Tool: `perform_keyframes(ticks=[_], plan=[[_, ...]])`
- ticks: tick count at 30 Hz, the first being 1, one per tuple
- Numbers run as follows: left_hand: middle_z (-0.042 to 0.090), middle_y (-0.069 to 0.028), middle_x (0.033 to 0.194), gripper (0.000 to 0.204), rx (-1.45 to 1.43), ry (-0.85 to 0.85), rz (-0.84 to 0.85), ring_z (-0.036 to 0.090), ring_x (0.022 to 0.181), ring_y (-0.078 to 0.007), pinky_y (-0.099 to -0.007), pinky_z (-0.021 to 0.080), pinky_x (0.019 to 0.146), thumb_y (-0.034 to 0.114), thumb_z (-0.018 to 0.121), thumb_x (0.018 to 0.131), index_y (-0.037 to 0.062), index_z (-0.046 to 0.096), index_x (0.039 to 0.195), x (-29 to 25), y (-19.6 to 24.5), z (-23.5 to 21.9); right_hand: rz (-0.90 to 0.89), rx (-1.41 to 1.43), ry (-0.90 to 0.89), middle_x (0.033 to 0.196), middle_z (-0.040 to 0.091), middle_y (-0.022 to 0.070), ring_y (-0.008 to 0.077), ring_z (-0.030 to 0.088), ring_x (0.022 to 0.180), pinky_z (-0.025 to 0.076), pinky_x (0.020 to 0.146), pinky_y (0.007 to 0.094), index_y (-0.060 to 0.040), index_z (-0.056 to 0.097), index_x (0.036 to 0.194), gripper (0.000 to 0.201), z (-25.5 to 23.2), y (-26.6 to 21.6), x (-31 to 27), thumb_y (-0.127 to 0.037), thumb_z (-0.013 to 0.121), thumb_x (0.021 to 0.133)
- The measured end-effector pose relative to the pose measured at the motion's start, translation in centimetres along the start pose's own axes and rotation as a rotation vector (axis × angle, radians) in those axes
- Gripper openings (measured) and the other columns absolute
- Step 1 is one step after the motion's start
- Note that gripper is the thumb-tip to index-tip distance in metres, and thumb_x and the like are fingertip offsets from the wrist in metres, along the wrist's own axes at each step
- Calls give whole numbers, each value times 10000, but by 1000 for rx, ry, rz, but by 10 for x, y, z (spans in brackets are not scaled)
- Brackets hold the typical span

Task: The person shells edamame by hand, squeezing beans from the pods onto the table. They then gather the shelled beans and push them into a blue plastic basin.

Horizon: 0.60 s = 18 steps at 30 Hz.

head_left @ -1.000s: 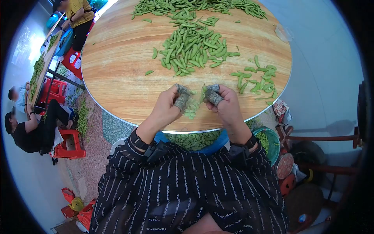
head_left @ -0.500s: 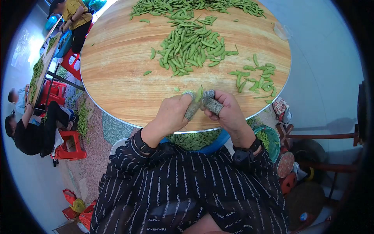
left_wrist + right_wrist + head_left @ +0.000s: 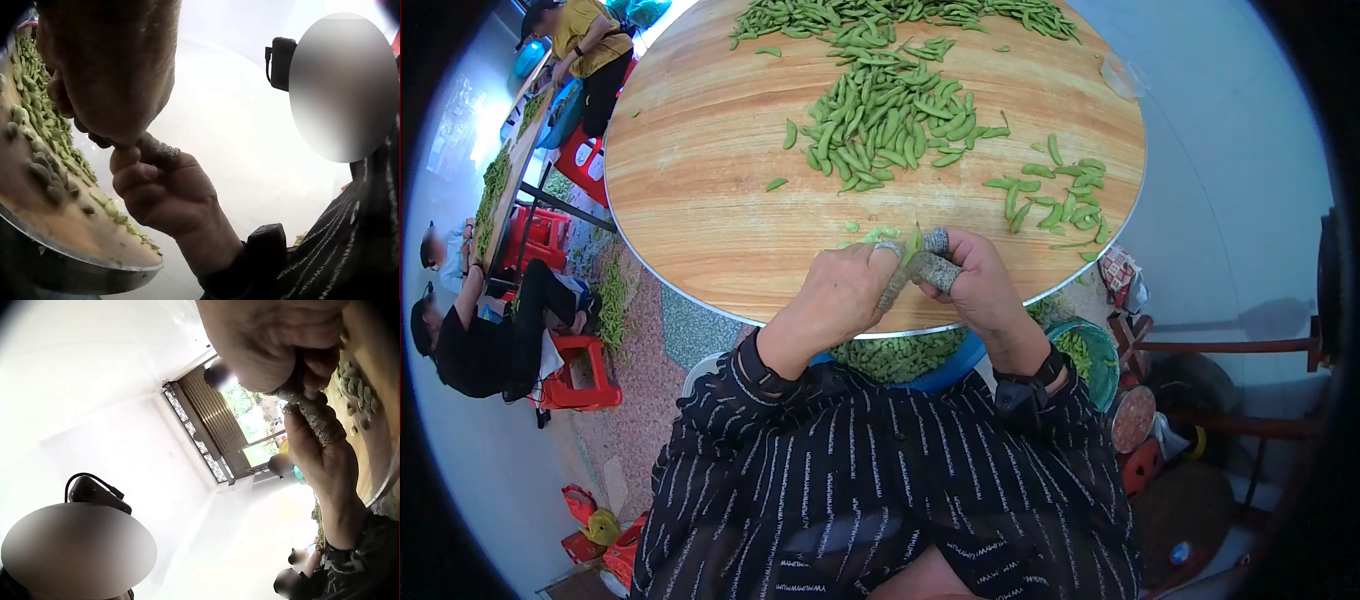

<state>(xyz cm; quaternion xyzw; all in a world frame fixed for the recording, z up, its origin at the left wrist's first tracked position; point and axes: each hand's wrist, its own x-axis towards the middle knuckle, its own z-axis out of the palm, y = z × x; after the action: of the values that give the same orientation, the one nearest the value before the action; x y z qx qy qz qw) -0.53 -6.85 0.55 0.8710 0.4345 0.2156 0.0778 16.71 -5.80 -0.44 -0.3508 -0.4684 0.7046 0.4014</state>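
Near the front edge of the round wooden table [image 3: 700, 170], both hands meet around one green pod [image 3: 914, 243], which points up between them. The left hand [image 3: 840, 290] pinches it from the left, the right hand [image 3: 980, 285] from the right, each with grey wraps on thumb and finger. Shelled beans [image 3: 870, 235] lie just beyond the left fingers. A pile of pods [image 3: 880, 125] sits farther up the table. In the left wrist view the right hand [image 3: 169, 194] touches the left fingertips; the right wrist view shows the left hand [image 3: 328, 456] from below.
More pods [image 3: 1080, 205] lie at the table's right, and a long heap [image 3: 920, 12] along the far side. Below the front edge stands a blue basin [image 3: 945, 372] of pods, with a green basket [image 3: 1100, 370] at the right. People sit at another table on the left.
From apart, the hands have come together around a pod, the left moving right and slightly down. More shelled beans show on the table beyond the left fingers.
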Motion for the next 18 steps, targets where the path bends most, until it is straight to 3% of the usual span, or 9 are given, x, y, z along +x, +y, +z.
perform_keyframes(ticks=[3,5,9,11,12,14,18], plan=[[538,-167,695,287,-141,-98,-45,541,655,-333,-416,423,537,62,551,664,-5,470,931,-2,-5,0,-7,35,26,659,496,-34,26,410,561,321,487,170,-34,537,793,29,2,2,1,-11,538,777],[540,-180,703,287,-423,-35,-126,528,648,-361,-424,409,546,58,537,673,-3,468,945,-3,-8,3,-40,6,13,672,500,-35,27,412,564,327,494,171,-30,540,818,43,4,3,0,-15,542,778],[529,-157,673,231,-703,15,-78,525,591,-324,-378,398,524,85,544,703,5,478,910,-2,-12,0,-23,128,7,667,500,-35,26,412,561,322,477,169,-27,546,856,70,9,-1,-1,-20,530,789],[489,-136,635,174,-892,-187,-226,495,557,-252,-315,384,520,123,538,753,5,487,870,-3,-14,-7,97,238,94,653,495,-34,24,407,544,307,452,163,-23,547,884,83,15,-13,-4,-39,527,805],[489,-136,635,174,-893,-188,-227,495,557,-252,-315,384,520,123,538,753,5,487,870,-4,-15,-6,98,238,94,653,495,-34,24,407,544,307,452,163,-23,547,884,83,13,-11,-4,-39,527,805],[422,1,586,183,-958,-150,-126,385,499,-63,-211,301,437,188,475,838,12,525,850,-5,-17,-2,94,240,-64,634,493,-28,21,407,532,294,434,158,-29,553,879,75,6,-6,-4,-62,537,813],[409,34,581,209,-1123,-166,-238,356,494,-48,-199,272,431,219,480,843,17,528,826,-5,-15,-3,37,156,-92,667,522,-2,33,435,529,290,429,149,-13,561,890,155,4,-5,-7,-144,567,807]])
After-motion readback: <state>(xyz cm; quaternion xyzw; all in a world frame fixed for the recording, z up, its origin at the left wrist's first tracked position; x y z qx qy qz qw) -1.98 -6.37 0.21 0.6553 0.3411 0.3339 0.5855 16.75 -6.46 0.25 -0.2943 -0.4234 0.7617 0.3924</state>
